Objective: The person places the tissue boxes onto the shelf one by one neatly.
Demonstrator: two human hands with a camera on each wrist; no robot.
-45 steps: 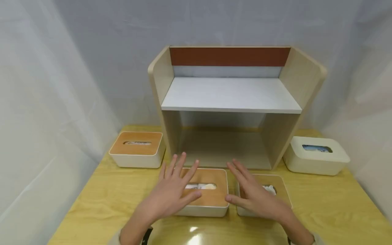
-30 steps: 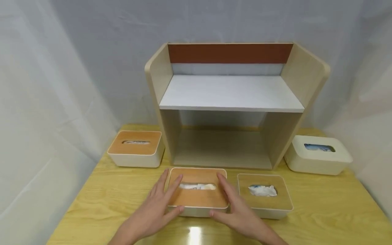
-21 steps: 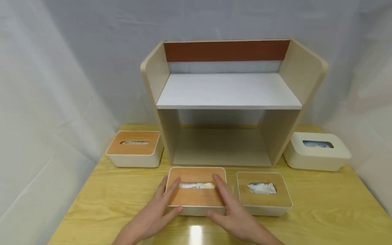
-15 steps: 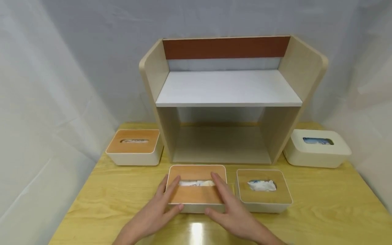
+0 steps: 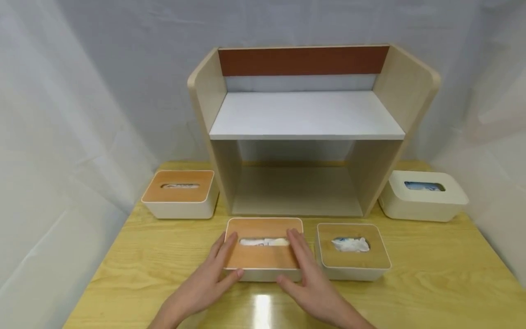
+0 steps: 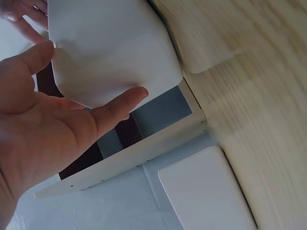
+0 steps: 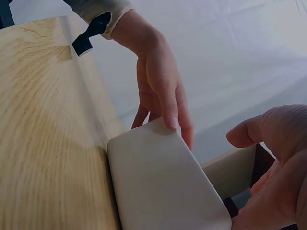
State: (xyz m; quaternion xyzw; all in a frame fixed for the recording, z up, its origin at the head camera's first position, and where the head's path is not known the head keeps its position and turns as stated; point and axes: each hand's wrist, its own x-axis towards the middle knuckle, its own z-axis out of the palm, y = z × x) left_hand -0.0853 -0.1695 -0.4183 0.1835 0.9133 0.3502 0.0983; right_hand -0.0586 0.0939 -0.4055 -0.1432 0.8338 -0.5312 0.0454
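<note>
Orange-brown wood covered the lid of the tissue box (image 5: 263, 257) that we saw between both hands, white-sided and level at the front of the bench (image 5: 123, 278), just before the left half of the shelf (image 5: 306, 114). Our left hand (image 5: 202, 284) lay along its left side, thumb touching the front face near the top edge. Our right hand (image 5: 315, 284) lay along its right side, fingertips on the lid's edge; we could not tell whether the right thumb touched the front. Each grip was apart, with long, fairly straight fingers laid against the box rather than curled round it. Some white tissue (image 5: 265, 242) showed in the lid's slot.

Just beyond the right hand we saw a second box (image 5: 354, 261), with a tan lid and white tissue bunched in its opening. Farther back, an orange-lidded box (image 5: 176, 194) stood left of the shelf, and an all-cream box (image 5: 425, 201) stood right of it, something blue in its slot. Pale wood sides held the shelf's white board, with a red-brown strip across the top. Whitish cloth (image 5: 82, 114) hung around the bench.
</note>
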